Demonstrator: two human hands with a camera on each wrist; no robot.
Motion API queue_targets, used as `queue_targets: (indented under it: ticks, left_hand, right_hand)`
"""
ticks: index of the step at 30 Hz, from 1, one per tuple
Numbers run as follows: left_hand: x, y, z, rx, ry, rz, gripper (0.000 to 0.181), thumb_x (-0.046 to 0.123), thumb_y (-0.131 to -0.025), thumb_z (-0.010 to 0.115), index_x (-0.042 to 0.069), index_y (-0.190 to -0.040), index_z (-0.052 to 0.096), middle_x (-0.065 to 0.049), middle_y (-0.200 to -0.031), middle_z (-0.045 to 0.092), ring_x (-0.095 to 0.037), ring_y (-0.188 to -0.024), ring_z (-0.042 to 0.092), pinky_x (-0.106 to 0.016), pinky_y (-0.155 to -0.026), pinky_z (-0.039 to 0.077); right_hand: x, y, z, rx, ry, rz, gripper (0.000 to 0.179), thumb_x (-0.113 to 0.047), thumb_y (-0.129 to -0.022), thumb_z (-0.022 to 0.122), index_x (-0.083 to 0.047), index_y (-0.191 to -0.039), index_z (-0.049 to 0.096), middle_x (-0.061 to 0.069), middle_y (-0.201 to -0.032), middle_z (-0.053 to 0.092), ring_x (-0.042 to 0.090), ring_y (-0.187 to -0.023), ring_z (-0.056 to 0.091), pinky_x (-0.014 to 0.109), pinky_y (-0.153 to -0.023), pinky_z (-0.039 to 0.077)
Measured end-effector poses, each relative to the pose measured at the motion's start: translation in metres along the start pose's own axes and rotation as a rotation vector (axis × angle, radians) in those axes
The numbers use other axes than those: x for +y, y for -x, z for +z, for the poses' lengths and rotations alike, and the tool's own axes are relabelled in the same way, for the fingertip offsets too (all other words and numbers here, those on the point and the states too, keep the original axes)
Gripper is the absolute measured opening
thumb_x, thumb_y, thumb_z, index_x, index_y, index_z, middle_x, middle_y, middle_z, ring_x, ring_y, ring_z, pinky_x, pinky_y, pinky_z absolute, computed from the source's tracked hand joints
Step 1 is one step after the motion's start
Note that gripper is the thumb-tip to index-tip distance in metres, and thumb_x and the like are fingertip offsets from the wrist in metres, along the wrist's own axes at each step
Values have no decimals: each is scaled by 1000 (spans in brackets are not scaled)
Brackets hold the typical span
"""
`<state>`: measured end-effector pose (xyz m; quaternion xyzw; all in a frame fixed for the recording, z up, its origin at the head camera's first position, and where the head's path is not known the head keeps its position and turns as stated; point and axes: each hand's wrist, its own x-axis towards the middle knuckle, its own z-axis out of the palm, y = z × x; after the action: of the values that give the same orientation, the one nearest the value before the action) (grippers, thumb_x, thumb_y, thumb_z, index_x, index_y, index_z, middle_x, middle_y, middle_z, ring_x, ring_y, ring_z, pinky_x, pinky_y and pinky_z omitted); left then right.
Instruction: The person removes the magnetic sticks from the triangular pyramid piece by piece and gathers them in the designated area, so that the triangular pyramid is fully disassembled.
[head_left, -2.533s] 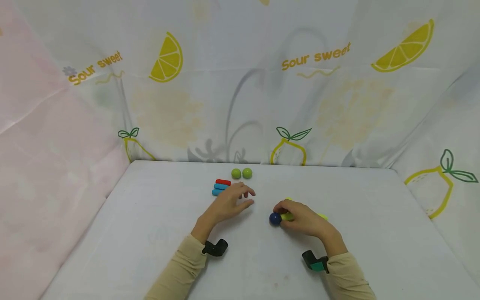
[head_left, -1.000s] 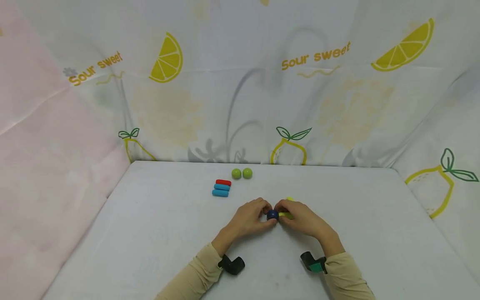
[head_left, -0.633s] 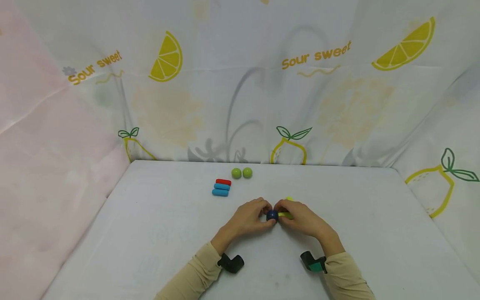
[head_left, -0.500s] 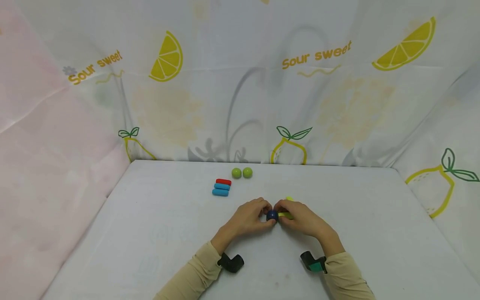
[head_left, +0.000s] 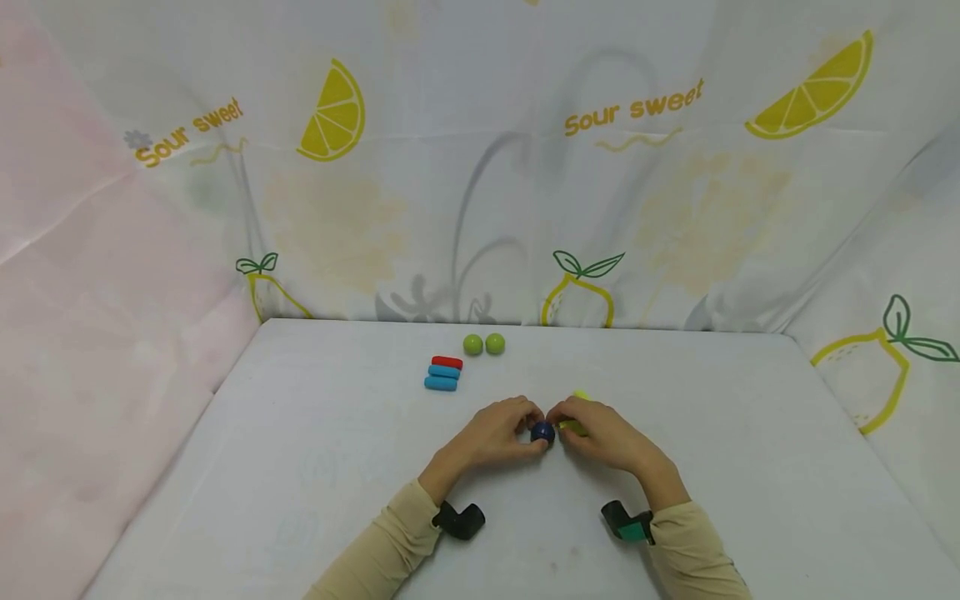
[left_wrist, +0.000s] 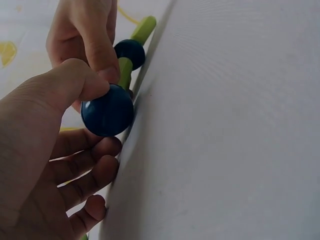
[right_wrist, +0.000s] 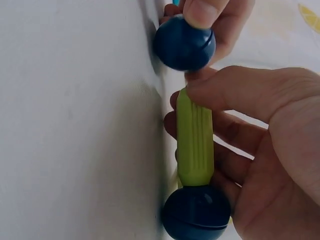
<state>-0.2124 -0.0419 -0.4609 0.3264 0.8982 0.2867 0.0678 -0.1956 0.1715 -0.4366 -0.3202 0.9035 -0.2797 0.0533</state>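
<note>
Dark blue and glossy, one ball (right_wrist: pixel 184 45) sits in the grip of the left hand (head_left: pixel 497 431), pinched between thumb and fingers just above the tabletop (head_left: pixel 300 467). Facing it, the right hand (head_left: pixel 606 437) has its grip on a yellow-green rod (right_wrist: pixel 195 142), with the thumb near the end that points at the ball. A slim gap appears between that end and the ball in the head view, and the fingertips of the two hands come very close together there. At the rod's other end is a second dark blue ball (right_wrist: pixel 196 212), and the left wrist view shows another yellow-green rod (left_wrist: pixel 145 30) beyond it. A yellow-green piece (head_left: pixel 581 395) also peeks out past the right hand; most of it is hidden.

Beyond the left hand, three short sticks lie side by side: a red stick (head_left: pixel 447 362) farthest off, then two blue sticks (head_left: pixel 441 383). Past them, near the far edge, two light green balls (head_left: pixel 472 344) sit next to each other. Both forearms wear tan sleeves (head_left: pixel 382 537), with a black device (head_left: pixel 461 522) at each wrist. Behind everything hangs a pale cloth (head_left: pixel 450 192) printed with lemons and "Sour sweet".
</note>
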Motion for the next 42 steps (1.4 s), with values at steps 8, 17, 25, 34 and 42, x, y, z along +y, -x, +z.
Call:
queue_targets:
  ticks: [8, 17, 25, 34, 42]
  left_hand:
    - [-4, 0, -3, -15, 49, -19, 25, 31, -83, 69, 18, -104, 63, 8, -89, 57, -6, -81, 52, -17, -73, 44]
    - [-10, 1, -10, 17, 110, -42, 25, 28, -83, 68, 17, -105, 62, 8, -89, 58, -7, -80, 52, -18, -70, 43]
    - [-19, 3, -23, 74, 119, -62, 28, 29, -84, 68, 16, -109, 61, 7, -94, 60, -10, -82, 54, -20, -71, 46]
    - [-39, 8, -49, 215, 133, -85, 28, 24, -84, 70, 12, -108, 63, 4, -98, 62, -9, -79, 53, -21, -66, 45]
    - [-60, 16, -68, 364, 151, -137, 33, 23, -84, 69, 9, -113, 62, -4, -98, 63, -17, -85, 58, -29, -74, 48]
  right_hand:
    - [3, 0, 1, -4, 1, 9, 18, -7, -90, 60, -13, -106, 64, -2, -102, 64, 10, -92, 57, 32, -83, 48]
    - [3, 0, 1, 1, -7, 21, 18, -6, -90, 60, -12, -106, 64, -1, -102, 64, 9, -90, 55, 30, -81, 47]
    - [2, 0, 1, -6, -1, 23, 17, -6, -90, 60, -12, -105, 64, -1, -101, 64, 9, -88, 54, 29, -80, 46]
    - [2, 0, 3, -5, 12, 28, 14, -6, -90, 59, -13, -101, 64, -2, -101, 64, 9, -89, 54, 30, -82, 46]
    - [1, 0, 3, 21, 11, 26, 14, -6, -89, 59, -15, -98, 63, -4, -98, 62, 8, -85, 51, 27, -79, 44]
